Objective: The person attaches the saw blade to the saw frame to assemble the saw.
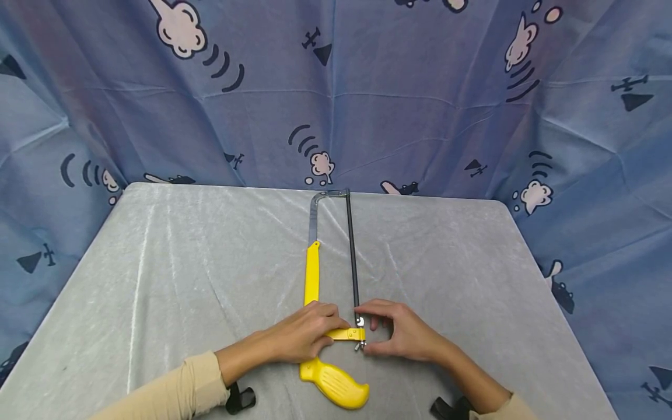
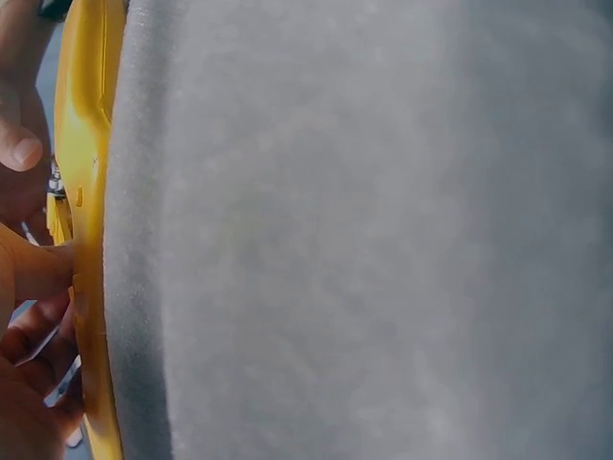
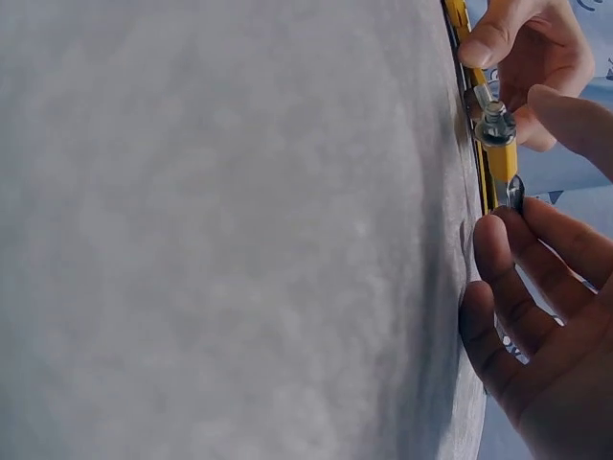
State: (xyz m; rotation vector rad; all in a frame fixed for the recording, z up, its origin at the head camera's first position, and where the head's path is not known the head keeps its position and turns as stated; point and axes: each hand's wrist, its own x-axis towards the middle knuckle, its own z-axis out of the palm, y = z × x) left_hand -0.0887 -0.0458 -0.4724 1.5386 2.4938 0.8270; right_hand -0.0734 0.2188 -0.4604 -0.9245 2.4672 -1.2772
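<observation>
While yellow-handled metal hacksaw (image 1: 312,286) lies on grey plush-covered worktop (image 1: 220,262), handle (image 1: 338,385) nearest, left hand (image 1: 307,333) has fingers grasping its yellow frame (image 1: 312,262); right hand (image 1: 408,332), fingers released and loosely curved, just beside silver wing nut (image 1: 359,345); beyond, straight black blade (image 1: 352,251) extends away; behind, blue cartoon-printed curtain (image 1: 388,134).

My left forearm (image 1: 244,356) slants in from the lower left, bare below a beige fabric left sleeve (image 1: 207,379); my bare left hand (image 1: 310,329) lies back upward, fingers bent in a grip. My right forearm (image 1: 475,373) slants in opposite, my bare right hand (image 1: 401,332) curving thumb and forefinger apart like a C.
</observation>
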